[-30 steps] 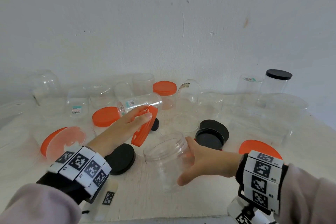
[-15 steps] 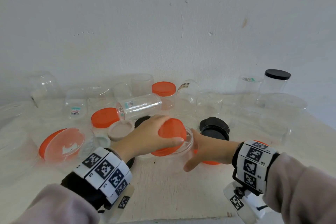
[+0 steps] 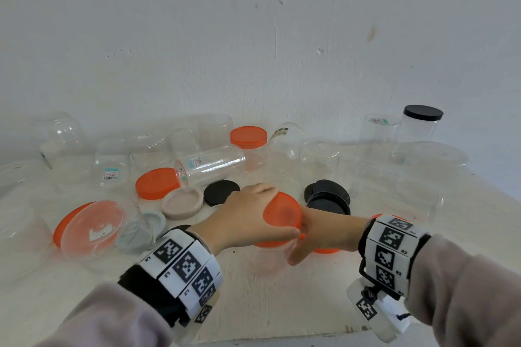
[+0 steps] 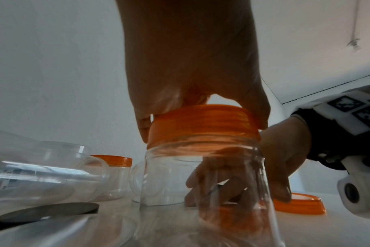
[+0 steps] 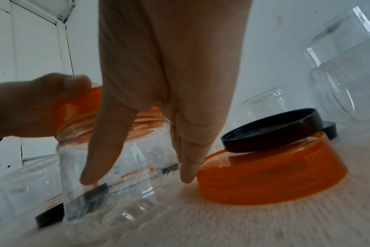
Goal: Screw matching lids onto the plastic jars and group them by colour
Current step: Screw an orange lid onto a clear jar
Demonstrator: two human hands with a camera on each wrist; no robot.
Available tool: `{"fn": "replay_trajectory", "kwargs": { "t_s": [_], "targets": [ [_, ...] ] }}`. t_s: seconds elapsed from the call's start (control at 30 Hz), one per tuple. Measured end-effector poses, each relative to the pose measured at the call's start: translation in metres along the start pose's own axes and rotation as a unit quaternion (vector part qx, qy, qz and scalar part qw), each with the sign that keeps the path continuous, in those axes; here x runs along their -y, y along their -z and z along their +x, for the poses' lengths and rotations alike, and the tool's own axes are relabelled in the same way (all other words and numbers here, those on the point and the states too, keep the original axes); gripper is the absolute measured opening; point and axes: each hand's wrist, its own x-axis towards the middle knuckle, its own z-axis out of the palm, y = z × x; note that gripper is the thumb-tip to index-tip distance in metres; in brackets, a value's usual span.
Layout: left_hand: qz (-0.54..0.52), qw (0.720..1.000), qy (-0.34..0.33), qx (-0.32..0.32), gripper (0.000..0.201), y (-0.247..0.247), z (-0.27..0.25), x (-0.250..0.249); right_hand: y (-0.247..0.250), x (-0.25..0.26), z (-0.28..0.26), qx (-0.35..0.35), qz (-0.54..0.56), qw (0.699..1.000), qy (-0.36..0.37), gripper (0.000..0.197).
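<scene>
L hand [image 3: 242, 220] grips orange lid [image 3: 282, 213] atop clear jar [image 4: 203, 183]; R hand [image 3: 321, 229] fingers wrap jar.

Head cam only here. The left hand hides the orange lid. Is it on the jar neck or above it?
Observer: On it. In the left wrist view, the orange lid has its skirt down around the neck of the clear jar, and the left hand grips the lid's rim.
Operator: Is the right hand gripping the jar?
Observer: Yes. In the right wrist view, the right hand has its thumb and fingers spread down the jar's wall and holds it on the table.
Operator: What's the orange bit under my right wrist?
Observer: A loose orange lid on the table, with a black lid resting tilted on top of it.
</scene>
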Motion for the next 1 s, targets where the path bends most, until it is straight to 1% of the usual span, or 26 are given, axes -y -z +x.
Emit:
{"fn": "replay_trajectory", "kwargs": {
  "t_s": [0.07,0.13,0.17,0.23,0.33,0.4,0.47,0.57,0.67,0.73,0.8,1.0],
  "targets": [
    [0.018,1.000,-0.001,0.003,0.100,-0.001,0.000,0.000,0.004,0.001,-0.002,-0.005,0.002,1.000,-0.003,0.088],
    [0.022,1.000,0.003,0.013,0.109,-0.002,0.000,0.004,0.010,0.004,-0.006,-0.013,-0.005,1.000,-0.016,0.098],
    [0.002,1.000,0.009,0.022,0.116,-0.001,-0.001,0.007,0.014,0.007,-0.008,-0.015,-0.016,0.999,-0.023,0.102],
    [-0.084,0.995,0.031,0.042,0.127,0.003,-0.003,0.020,0.021,0.016,-0.014,-0.012,-0.049,0.998,-0.027,0.109],
    [-0.193,0.977,0.046,0.079,0.130,0.005,-0.012,0.046,0.027,0.035,-0.019,-0.015,-0.111,0.994,-0.011,0.116],
    [-0.237,0.964,0.068,0.097,0.137,0.001,-0.018,0.058,0.024,0.050,-0.019,-0.014,-0.161,0.987,0.005,0.117],
    [-0.256,0.956,0.090,0.109,0.143,-0.006,-0.022,0.063,0.017,0.063,-0.014,-0.013,-0.225,0.974,0.009,0.117],
    [-0.277,0.950,0.089,0.109,0.135,-0.014,-0.020,0.062,0.005,0.077,-0.003,-0.023,-0.319,0.947,-0.003,0.112],
    [-0.268,0.955,0.081,0.100,0.129,-0.013,-0.014,0.055,0.001,0.085,0.006,-0.023,-0.376,0.926,-0.014,0.103],
    [-0.266,0.956,0.067,0.101,0.121,-0.013,-0.009,0.054,0.004,0.088,0.009,-0.019,-0.386,0.922,-0.021,0.100],
    [-0.274,0.955,0.059,0.099,0.116,-0.015,-0.007,0.054,0.006,0.089,0.010,-0.017,-0.388,0.921,-0.027,0.102],
    [-0.291,0.950,0.049,0.100,0.111,-0.022,-0.003,0.060,0.007,0.090,0.011,-0.014,-0.404,0.914,-0.032,0.102]
  ]
}}
